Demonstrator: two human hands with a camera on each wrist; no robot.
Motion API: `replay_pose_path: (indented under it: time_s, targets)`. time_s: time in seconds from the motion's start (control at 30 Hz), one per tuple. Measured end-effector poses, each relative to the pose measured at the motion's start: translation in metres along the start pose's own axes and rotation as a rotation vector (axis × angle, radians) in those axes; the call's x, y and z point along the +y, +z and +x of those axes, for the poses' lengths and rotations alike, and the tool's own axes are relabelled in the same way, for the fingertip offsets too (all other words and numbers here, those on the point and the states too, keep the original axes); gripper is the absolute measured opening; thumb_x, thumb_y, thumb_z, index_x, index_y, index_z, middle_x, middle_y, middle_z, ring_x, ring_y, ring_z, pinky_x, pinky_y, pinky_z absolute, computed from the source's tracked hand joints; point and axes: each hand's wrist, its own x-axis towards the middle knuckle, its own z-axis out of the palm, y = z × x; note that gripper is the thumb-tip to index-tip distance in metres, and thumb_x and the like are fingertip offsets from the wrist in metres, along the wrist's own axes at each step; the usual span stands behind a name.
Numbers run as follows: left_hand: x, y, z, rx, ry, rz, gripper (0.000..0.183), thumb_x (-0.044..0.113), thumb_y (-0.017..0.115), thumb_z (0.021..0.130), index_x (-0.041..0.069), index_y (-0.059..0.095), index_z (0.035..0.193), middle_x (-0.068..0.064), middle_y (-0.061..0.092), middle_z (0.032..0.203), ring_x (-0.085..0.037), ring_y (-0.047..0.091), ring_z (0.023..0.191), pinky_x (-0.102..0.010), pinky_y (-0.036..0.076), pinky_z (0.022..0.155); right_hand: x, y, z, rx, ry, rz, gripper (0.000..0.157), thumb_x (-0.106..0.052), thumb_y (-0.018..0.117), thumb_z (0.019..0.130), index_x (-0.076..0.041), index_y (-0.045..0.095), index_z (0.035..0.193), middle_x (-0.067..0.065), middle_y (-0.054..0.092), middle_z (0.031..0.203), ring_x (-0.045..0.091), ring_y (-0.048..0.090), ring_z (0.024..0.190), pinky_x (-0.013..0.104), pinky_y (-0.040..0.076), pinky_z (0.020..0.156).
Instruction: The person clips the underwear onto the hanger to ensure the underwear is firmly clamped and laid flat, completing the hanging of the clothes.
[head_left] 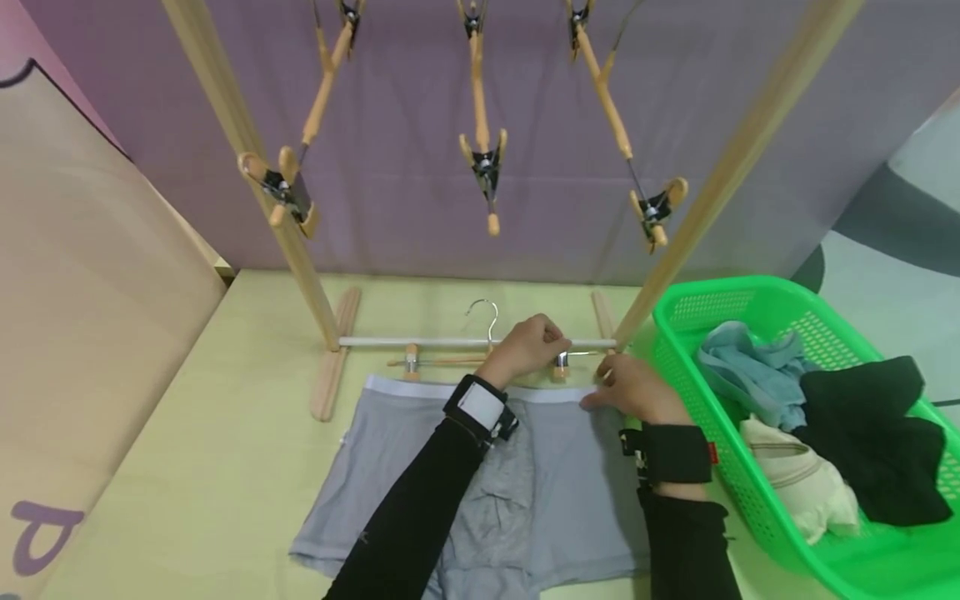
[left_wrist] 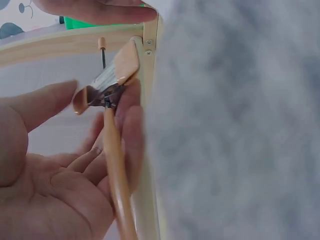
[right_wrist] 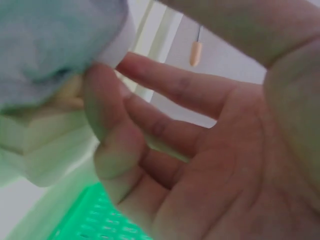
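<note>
A pair of grey boxer briefs (head_left: 581,492) with a pale waistband lies spread on the table, waistband toward the rack. Just beyond it lies a clip hanger (head_left: 450,362) with a metal hook and two clips. My left hand (head_left: 525,348) is at the hanger's right clip (left_wrist: 126,62); in the left wrist view the thumb and fingers pinch its tail end, with the wooden bar running past the palm. My right hand (head_left: 637,390) pinches the waistband's right end between thumb and fingers (right_wrist: 165,85). The left forearm covers part of the briefs.
A wooden rack with a white lower rod (head_left: 412,342) stands over the hanger. Several clip hangers, one the middle hanger (head_left: 480,92), hang above. At right, a green basket (head_left: 678,400) holds a blue cloth (head_left: 753,371), black cloth (head_left: 870,442) and white cloth (head_left: 802,483).
</note>
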Motion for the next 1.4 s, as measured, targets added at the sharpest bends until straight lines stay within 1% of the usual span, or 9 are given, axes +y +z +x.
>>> replay_pose_path:
  time_s: [0.07,0.13,0.33,0.43,0.6,0.73,0.9,1.13,1.4]
  targets:
    - [0.000,-0.001,0.001,-0.004,0.003,-0.013,0.042,0.035,0.060,0.099,0.002,0.061,0.125,-0.013,0.068,0.121,-0.025,0.064,0.111,-0.035,0.051,0.094,-0.001,-0.001,-0.001,0.004,0.006,-0.004,0.050,-0.024,0.082,0.079,0.011,0.061,0.109,0.023,0.067,0.104,0.031,0.063,0.087,0.042,0.052,0.074]
    - [0.000,-0.001,0.001,-0.015,0.018,-0.019,0.043,0.036,0.062,0.098,0.002,0.065,0.124,-0.012,0.070,0.119,-0.023,0.065,0.109,-0.032,0.051,0.091,-0.002,-0.003,-0.002,0.008,0.005,-0.009,0.050,-0.023,0.083,0.079,0.012,0.061,0.107,0.023,0.067,0.101,0.030,0.063,0.084,0.041,0.052,0.072]
    - [0.000,-0.005,0.000,-0.057,0.016,-0.052,0.030,0.032,0.068,0.095,0.006,0.075,0.109,-0.006,0.075,0.097,-0.013,0.065,0.085,-0.023,0.050,0.074,-0.004,-0.003,-0.005,-0.021,0.012,-0.023,0.046,-0.023,0.083,0.079,0.009,0.063,0.106,0.021,0.067,0.100,0.028,0.063,0.082,0.040,0.052,0.070]
    - [-0.002,-0.005,0.000,-0.065,0.004,-0.069,0.031,0.034,0.069,0.094,0.006,0.076,0.106,-0.006,0.076,0.090,-0.016,0.068,0.082,-0.023,0.050,0.071,-0.004,-0.002,-0.006,-0.052,0.008,-0.001,0.046,-0.025,0.082,0.080,0.009,0.065,0.107,0.020,0.068,0.102,0.028,0.064,0.084,0.040,0.053,0.070]
    - [-0.007,-0.006,0.001,-0.086,0.010,-0.086,0.034,0.035,0.067,0.096,0.004,0.077,0.102,-0.009,0.075,0.085,-0.020,0.067,0.076,-0.021,0.045,0.063,-0.002,0.002,-0.002,-0.120,-0.077,0.067,0.029,-0.024,0.077,0.086,0.002,0.073,0.097,0.008,0.070,0.084,0.017,0.058,0.070,0.032,0.049,0.063]
    - [-0.009,-0.006,0.001,-0.093,0.007,-0.094,0.034,0.035,0.068,0.095,0.004,0.077,0.103,-0.009,0.075,0.086,-0.019,0.065,0.075,-0.020,0.044,0.062,0.005,0.008,0.005,-0.115,-0.173,0.147,0.015,-0.019,0.073,0.090,-0.004,0.071,0.087,0.000,0.063,0.075,0.014,0.049,0.066,0.029,0.042,0.061]
    - [-0.011,-0.003,0.000,-0.058,-0.007,-0.119,0.034,0.038,0.072,0.091,0.006,0.078,0.101,-0.007,0.076,0.085,-0.015,0.067,0.077,-0.021,0.048,0.067,0.018,0.016,0.014,-0.041,-0.257,0.200,0.013,-0.019,0.069,0.093,-0.006,0.074,0.092,0.004,0.070,0.088,0.015,0.056,0.075,0.030,0.044,0.067]
    - [-0.014,0.000,-0.002,-0.005,0.006,-0.166,0.035,0.041,0.074,0.089,0.009,0.079,0.099,-0.006,0.076,0.081,-0.021,0.072,0.076,-0.028,0.054,0.073,0.028,0.017,0.019,-0.015,-0.267,0.257,0.018,-0.022,0.069,0.094,-0.008,0.076,0.101,0.008,0.073,0.103,0.021,0.064,0.094,0.035,0.050,0.078]
    - [-0.011,0.000,0.000,0.069,0.021,-0.139,0.032,0.043,0.072,0.090,0.016,0.079,0.104,-0.002,0.077,0.090,-0.014,0.072,0.075,-0.024,0.052,0.072,0.026,0.013,0.020,0.011,-0.252,0.305,0.018,-0.021,0.069,0.094,-0.007,0.077,0.103,0.010,0.073,0.106,0.024,0.064,0.098,0.036,0.049,0.081]
